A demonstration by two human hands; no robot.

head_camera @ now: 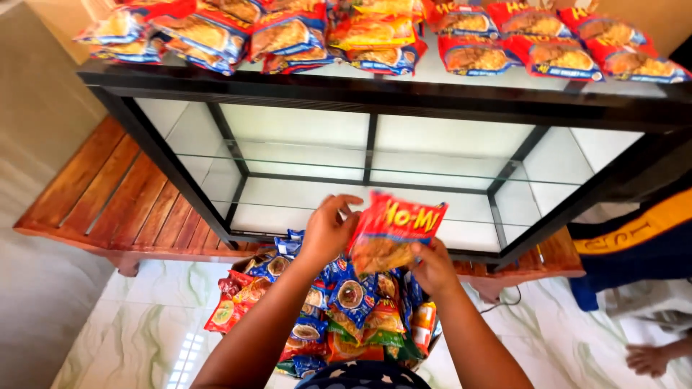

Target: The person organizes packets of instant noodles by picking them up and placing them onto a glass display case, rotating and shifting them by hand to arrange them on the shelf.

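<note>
A red noodle packet (389,230) is held up between both hands in front of a glass display case (371,155). My left hand (328,230) grips its left edge with fingers curled over the top. My right hand (432,266) holds its lower right corner. Directly below the hands lies a heap of blue, red and orange snack packets (339,317) on the pale tiled floor. On the case's top lie rows of similar packets (375,32), red ones at the right, blue and orange ones at the left.
The case stands on a low slatted wooden platform (108,194). At the right edge is another person in dark blue clothing with an orange stripe (634,248); their bare foot (649,358) rests on the floor. A thin cable (504,299) runs under the platform.
</note>
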